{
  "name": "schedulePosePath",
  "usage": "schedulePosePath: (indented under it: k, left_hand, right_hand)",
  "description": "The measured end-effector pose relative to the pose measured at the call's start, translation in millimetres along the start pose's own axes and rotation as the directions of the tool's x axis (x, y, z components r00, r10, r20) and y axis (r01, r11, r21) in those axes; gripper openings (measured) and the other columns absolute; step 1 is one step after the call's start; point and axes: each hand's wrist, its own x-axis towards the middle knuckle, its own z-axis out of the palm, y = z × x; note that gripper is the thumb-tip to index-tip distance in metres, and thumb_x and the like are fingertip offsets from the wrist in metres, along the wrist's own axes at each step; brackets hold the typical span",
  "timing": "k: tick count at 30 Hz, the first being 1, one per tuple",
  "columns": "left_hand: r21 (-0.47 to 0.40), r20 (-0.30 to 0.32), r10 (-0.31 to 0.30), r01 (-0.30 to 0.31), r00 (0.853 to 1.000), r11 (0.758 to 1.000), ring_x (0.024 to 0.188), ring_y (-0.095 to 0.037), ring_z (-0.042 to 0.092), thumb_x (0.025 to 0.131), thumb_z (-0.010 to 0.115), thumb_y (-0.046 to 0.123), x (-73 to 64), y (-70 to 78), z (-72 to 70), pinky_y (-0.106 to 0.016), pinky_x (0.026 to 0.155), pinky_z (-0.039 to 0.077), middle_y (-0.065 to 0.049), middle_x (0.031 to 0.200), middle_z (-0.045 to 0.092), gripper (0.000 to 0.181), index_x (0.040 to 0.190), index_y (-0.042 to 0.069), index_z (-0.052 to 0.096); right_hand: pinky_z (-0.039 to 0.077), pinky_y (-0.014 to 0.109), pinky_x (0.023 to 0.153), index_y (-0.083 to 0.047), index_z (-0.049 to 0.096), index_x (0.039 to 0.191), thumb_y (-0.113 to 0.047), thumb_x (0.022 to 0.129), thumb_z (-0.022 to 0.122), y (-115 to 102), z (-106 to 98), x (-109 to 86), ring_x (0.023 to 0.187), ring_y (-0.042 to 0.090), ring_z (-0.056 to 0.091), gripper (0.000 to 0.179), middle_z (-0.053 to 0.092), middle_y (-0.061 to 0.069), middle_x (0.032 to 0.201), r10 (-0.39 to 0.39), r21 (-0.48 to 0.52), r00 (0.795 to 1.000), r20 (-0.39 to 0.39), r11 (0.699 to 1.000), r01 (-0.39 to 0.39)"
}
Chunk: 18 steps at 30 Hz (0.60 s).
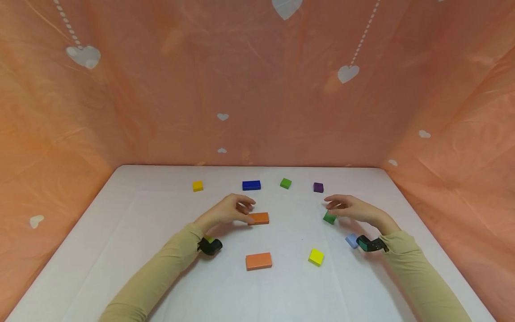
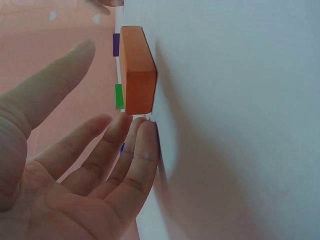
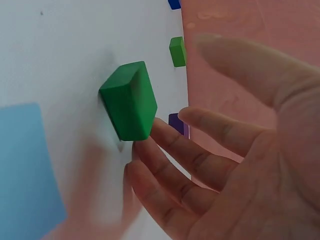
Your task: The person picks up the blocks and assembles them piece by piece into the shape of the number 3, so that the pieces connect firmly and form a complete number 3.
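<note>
My left hand [image 1: 229,209] hovers at the left end of an orange rectangular block [image 1: 260,218], thumb apart from relaxed fingers and nothing between them. In the left wrist view the fingertips come right up to the near end of that orange block [image 2: 137,75]. On the other side, my right hand [image 1: 354,208] is beside a dark green block [image 1: 329,218], its thumb overlapping it in the head view. The right wrist view has the green block [image 3: 131,102] standing just beyond the loosely bent fingertips, with the thumb raised away from it.
Along the back lie a yellow block [image 1: 197,186], a blue block [image 1: 251,185], a light green block [image 1: 285,183] and a purple block [image 1: 318,187]. Nearer are another orange block [image 1: 259,261], a bright yellow block [image 1: 316,257] and a light blue block [image 1: 352,240]. A yellowish block [image 1: 209,238] is partly hidden by the left wrist.
</note>
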Motion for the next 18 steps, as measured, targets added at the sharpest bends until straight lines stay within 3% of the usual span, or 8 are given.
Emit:
schedulePosePath:
  k: [7,18]
  left_hand:
    - [0.016,-0.003,-0.003,0.004,1.000,1.000,0.087,-0.018,0.058,0.074,0.084,0.014,4.4,-2.4,4.5,-0.028,0.080,0.051,-0.004,0.099,0.064,0.055,0.122,0.000,0.062]
    - [0.061,-0.017,0.024,-0.023,1.000,0.998,0.086,-0.018,0.055,0.070,0.086,0.008,7.2,-4.5,12.6,-0.027,0.079,0.049,-0.001,0.096,0.063,0.049,0.114,0.003,0.066]
  right_hand:
    - [0.047,0.041,0.092,0.003,0.048,0.133,-0.017,0.086,0.073,3,1,2.9,0.107,0.031,0.055,0.057,0.057,0.018,0.119,-0.033,-0.045,0.999,0.013,0.998,0.033]
    - [0.050,0.032,0.080,0.006,0.055,0.115,-0.009,0.080,0.077,4,6,5.9,0.090,0.026,0.055,0.044,0.057,0.014,0.102,-0.137,-0.125,0.991,-0.006,0.983,0.135]
